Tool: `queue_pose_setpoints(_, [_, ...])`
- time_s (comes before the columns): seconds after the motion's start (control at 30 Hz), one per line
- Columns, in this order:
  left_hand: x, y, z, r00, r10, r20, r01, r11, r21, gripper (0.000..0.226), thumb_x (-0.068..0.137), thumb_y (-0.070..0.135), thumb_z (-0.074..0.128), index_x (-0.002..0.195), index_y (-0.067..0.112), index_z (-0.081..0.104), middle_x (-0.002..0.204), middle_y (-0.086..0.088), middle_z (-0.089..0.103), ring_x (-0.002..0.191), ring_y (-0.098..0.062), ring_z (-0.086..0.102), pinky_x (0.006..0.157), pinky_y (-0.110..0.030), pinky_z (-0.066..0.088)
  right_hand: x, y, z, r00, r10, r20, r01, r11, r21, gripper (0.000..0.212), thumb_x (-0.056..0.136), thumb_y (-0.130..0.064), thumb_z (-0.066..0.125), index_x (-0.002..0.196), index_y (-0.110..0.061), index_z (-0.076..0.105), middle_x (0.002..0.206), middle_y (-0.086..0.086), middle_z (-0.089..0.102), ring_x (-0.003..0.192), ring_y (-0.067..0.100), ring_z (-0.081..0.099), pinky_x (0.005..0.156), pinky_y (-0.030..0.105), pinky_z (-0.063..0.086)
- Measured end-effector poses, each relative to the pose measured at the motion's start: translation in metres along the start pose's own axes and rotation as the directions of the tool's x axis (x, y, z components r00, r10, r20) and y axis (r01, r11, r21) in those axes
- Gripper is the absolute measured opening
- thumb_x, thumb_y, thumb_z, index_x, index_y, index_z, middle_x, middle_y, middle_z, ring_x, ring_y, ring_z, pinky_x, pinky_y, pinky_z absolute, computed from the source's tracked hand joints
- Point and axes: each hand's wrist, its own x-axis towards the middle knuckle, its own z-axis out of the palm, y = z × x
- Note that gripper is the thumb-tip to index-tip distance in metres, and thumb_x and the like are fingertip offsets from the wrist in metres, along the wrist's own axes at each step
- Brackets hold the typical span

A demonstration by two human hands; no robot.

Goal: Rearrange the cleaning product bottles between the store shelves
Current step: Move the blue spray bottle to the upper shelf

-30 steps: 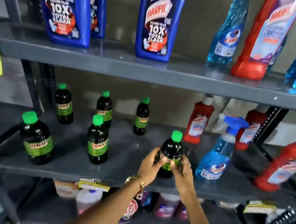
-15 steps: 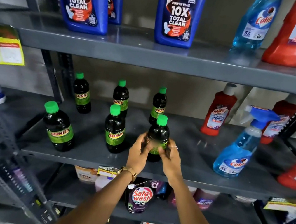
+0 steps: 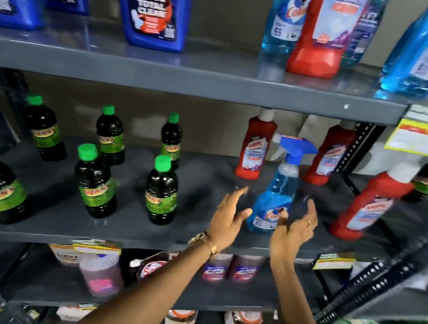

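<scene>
Both hands are open in front of the blue spray bottle [image 3: 277,188] on the middle shelf [image 3: 195,238]. My left hand [image 3: 228,214] is just left of its base, fingers spread, holding nothing. My right hand [image 3: 294,230] is at its right side, thumb overlapping the bottle's label; contact is unclear. The dark green-capped bottle [image 3: 161,191] stands alone left of my hands, in a group of several like it. Red bottles [image 3: 255,146] stand behind the spray bottle, another red one [image 3: 368,206] to its right.
The top shelf [image 3: 192,80] carries large blue bottles [image 3: 154,1], a red bottle and pale blue ones. Lower shelves hold pouches and jugs. A perforated metal upright [image 3: 385,275] slants across the right. Yellow price tags hang on shelf edges.
Both hands let go of the green-capped bottle, which now stands on the shelf, and moved right to either side of the blue spray bottle. The camera view shifted right.
</scene>
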Motion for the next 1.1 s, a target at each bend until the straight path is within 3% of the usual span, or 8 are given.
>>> queue_pose_setpoints(0.1, [0.024,0.007,0.026,0.981,-0.149,0.124,0.157,0.986,-0.053,0.055,0.094,0.018,0.052,0.144,0.013,0.03,0.151,-0.01,0.039,0.139,-0.024,0.037,0.117,-0.043,0.03,0.033,0.017,-0.015,0.934,0.061,0.353,-0.09,0.994,0.067,0.061,0.094,0.001,0.05,0.149,-0.005,0.025,0.155,0.013,0.032,0.143,0.024,0.032,0.118,0.034,0.028])
queue_pose_setpoints(0.2, [0.029,0.005,0.038,0.98,-0.176,0.094,0.182,0.982,-0.056,0.046,0.092,0.016,0.054,0.136,0.011,0.041,0.138,-0.012,0.055,0.126,-0.027,0.052,0.108,-0.045,0.041,0.046,0.026,-0.019,0.847,0.066,0.527,-0.144,0.984,0.107,0.044,0.096,-0.002,0.049,0.139,-0.001,0.039,0.137,0.023,0.052,0.125,0.032,0.053,0.109,0.052,0.042])
queue_pose_setpoints(0.27, [0.025,0.004,0.039,0.982,-0.187,0.035,0.188,0.98,-0.059,0.042,0.09,0.012,0.057,0.131,0.011,0.046,0.132,-0.012,0.059,0.123,-0.026,0.055,0.107,-0.043,0.043,0.045,0.03,-0.021,0.844,0.039,0.534,-0.12,0.986,0.119,0.039,0.095,-0.005,0.052,0.132,0.001,0.043,0.127,0.025,0.059,0.119,0.037,0.058,0.103,0.054,0.047])
queue_pose_setpoints(0.43, [-0.009,0.011,0.026,0.987,-0.154,0.032,0.155,0.988,-0.017,0.034,0.086,0.006,0.06,0.119,0.009,0.053,0.117,-0.015,0.068,0.109,-0.025,0.064,0.098,-0.043,0.051,0.013,0.03,-0.044,0.841,-0.095,0.533,0.013,0.988,0.156,0.032,0.091,-0.008,0.059,0.121,-0.004,0.049,0.1,-0.005,0.065,0.095,0.015,0.065,0.083,0.017,0.057])
queue_pose_setpoints(0.63, [-0.058,0.064,-0.01,0.998,-0.049,0.04,0.05,0.998,-0.039,0.03,0.085,0.003,0.061,0.109,0.021,0.056,0.101,0.006,0.068,0.084,0.021,0.06,0.075,-0.001,0.047,-0.018,-0.016,-0.094,0.774,-0.329,0.541,0.207,0.939,0.276,0.024,0.09,-0.014,0.062,0.109,-0.027,0.054,0.103,-0.014,0.068,0.096,0.001,0.069,0.084,0.021,0.058])
queue_pose_setpoints(0.83, [-0.046,0.19,-0.08,0.955,0.27,-0.121,-0.276,0.961,-0.034,0.033,0.085,0.008,0.062,0.104,0.035,0.059,0.098,0.017,0.071,0.086,0.009,0.066,0.072,-0.01,0.053,0.003,-0.155,-0.134,0.704,-0.626,0.335,0.493,0.77,0.404,0.022,0.087,-0.039,0.063,0.105,-0.048,0.054,0.1,-0.026,0.07,0.095,-0.008,0.065,0.081,0.011,0.051])
queue_pose_setpoints(0.97, [-0.01,0.267,-0.132,0.861,0.45,-0.236,-0.436,0.893,0.111,0.029,0.087,0.013,0.061,0.108,0.032,0.057,0.103,-0.001,0.071,0.09,-0.003,0.068,0.083,-0.027,0.058,0.037,-0.251,-0.116,0.652,-0.726,0.219,0.557,0.654,0.513,0.035,0.09,-0.034,0.059,0.121,-0.019,0.057,0.12,0.002,0.068,0.111,0.016,0.064,0.098,0.042,0.052])
queue_pose_setpoints(1.1, [0.039,0.29,-0.169,0.852,0.413,-0.323,-0.37,0.91,0.188,0.035,0.088,0.006,0.058,0.122,0.004,0.053,0.112,-0.02,0.068,0.095,-0.022,0.069,0.077,-0.033,0.06,0.067,-0.312,-0.074,0.67,-0.703,0.241,0.528,0.678,0.511,0.028,0.092,-0.018,0.059,0.115,-0.003,0.059,0.103,-0.001,0.067,0.1,0.018,0.061,0.093,0.027,0.052])
